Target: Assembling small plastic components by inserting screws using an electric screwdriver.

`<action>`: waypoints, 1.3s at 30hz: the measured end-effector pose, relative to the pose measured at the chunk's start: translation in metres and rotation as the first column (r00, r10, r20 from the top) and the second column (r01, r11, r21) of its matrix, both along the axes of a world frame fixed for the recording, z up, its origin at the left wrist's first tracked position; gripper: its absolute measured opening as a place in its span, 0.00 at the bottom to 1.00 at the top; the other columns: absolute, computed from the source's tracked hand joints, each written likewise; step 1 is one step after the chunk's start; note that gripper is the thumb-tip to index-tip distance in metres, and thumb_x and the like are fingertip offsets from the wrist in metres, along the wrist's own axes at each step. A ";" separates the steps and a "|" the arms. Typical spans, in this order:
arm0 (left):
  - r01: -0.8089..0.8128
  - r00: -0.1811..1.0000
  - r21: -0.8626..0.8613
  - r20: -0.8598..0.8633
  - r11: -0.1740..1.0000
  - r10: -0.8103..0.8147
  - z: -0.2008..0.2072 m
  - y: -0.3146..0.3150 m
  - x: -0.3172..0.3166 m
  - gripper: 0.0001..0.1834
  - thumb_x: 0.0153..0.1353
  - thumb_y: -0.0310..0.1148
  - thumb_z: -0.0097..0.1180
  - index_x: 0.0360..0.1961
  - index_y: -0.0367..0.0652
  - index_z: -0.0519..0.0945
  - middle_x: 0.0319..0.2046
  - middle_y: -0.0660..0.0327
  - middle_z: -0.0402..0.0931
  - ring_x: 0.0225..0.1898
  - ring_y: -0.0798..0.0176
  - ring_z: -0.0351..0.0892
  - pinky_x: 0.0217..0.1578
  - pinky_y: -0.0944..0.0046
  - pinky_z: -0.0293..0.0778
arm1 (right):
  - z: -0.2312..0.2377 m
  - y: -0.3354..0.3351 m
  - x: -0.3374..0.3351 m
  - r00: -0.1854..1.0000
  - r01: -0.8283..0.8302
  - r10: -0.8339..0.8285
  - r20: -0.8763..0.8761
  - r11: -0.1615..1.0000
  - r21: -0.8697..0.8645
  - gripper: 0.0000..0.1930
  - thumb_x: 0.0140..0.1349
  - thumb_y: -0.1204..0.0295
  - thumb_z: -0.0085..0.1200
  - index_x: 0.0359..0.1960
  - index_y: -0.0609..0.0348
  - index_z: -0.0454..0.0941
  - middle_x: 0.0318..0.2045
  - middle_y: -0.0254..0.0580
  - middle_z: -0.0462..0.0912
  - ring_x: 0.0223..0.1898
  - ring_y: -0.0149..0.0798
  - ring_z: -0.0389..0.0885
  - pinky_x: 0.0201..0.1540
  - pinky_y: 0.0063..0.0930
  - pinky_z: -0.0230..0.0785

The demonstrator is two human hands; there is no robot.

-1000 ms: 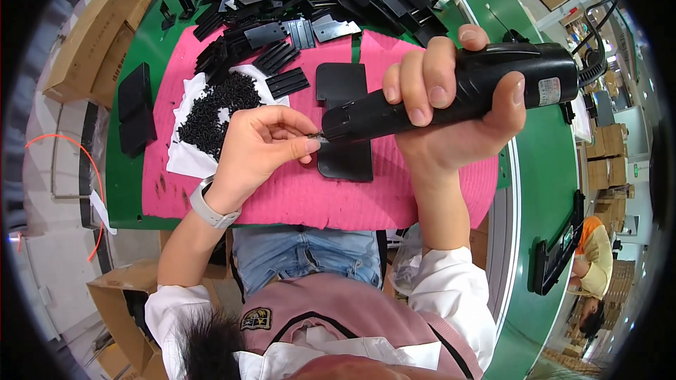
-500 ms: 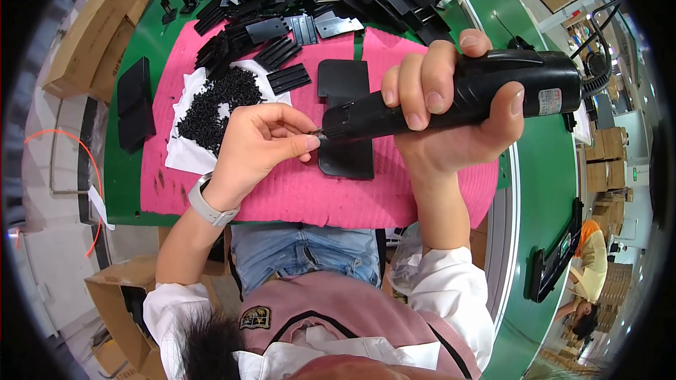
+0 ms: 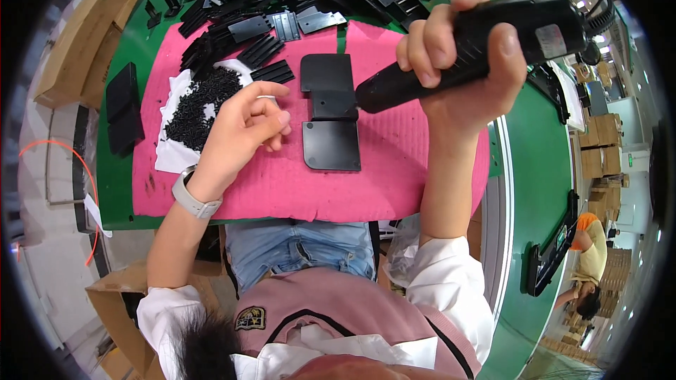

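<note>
From where I stand, the green tabletop (image 3: pixel 113 193) curves around a pink mat (image 3: pixel 394 183). A black power screwdriver (image 3: pixel 473 42) fills the right hand (image 3: pixel 466 102), that grip wrapped around its barrel; it looks weighty, best held mid-body. Its nose meets the plate's right edge in view; I cannot tell whether they touch.

The black plate (image 3: pixel 331 109) lies flat on the mat, probably light, stiff and slick, easiest taken by its outer edges. Room to move lies toward the mat's near edge. The left hand (image 3: pixel 246 127) hovers between plate and screws (image 3: pixel 197 116), its thumb and forefinger apart, nothing seen between them.
</note>
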State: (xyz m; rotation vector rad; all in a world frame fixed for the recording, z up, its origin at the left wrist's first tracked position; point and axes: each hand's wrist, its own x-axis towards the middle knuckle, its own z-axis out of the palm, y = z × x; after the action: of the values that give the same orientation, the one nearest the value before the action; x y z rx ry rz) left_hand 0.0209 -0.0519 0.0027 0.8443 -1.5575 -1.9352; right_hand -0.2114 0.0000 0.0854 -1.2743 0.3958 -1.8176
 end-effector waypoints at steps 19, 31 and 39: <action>0.099 0.984 0.095 0.138 0.991 -0.112 0.002 -0.017 -0.040 0.24 0.58 0.27 0.57 0.53 0.29 0.65 0.21 0.67 0.71 0.19 0.77 0.69 0.20 0.78 0.65 | -0.002 -0.014 0.018 0.940 0.236 -0.185 -0.285 0.959 0.157 0.09 0.51 0.72 0.62 0.22 0.64 0.75 0.12 0.31 0.72 0.12 0.23 0.69 0.15 0.17 0.58; 0.076 0.987 0.075 0.133 0.994 -0.085 -0.002 -0.019 -0.040 0.19 0.58 0.27 0.56 0.49 0.32 0.68 0.20 0.68 0.71 0.18 0.77 0.69 0.19 0.78 0.64 | -0.003 -0.017 0.013 0.894 0.279 -0.193 -0.404 0.946 0.165 0.10 0.55 0.70 0.52 0.33 0.65 0.69 0.12 0.38 0.67 0.10 0.30 0.64 0.15 0.23 0.58; -0.063 0.996 -0.030 0.055 0.998 0.065 -0.010 -0.008 -0.027 0.25 0.57 0.24 0.59 0.54 0.31 0.65 0.22 0.62 0.74 0.19 0.72 0.73 0.21 0.74 0.71 | -0.017 0.000 0.014 0.959 0.165 -0.113 -0.259 0.968 0.191 0.17 0.54 0.64 0.57 0.39 0.60 0.67 0.15 0.35 0.67 0.12 0.29 0.64 0.17 0.24 0.58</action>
State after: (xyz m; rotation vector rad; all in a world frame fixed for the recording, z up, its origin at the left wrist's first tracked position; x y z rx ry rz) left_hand -0.0064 -0.0602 -0.0075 0.9324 -1.5668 -1.8553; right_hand -0.1972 -0.0003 0.0686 -1.3524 0.8138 -1.6826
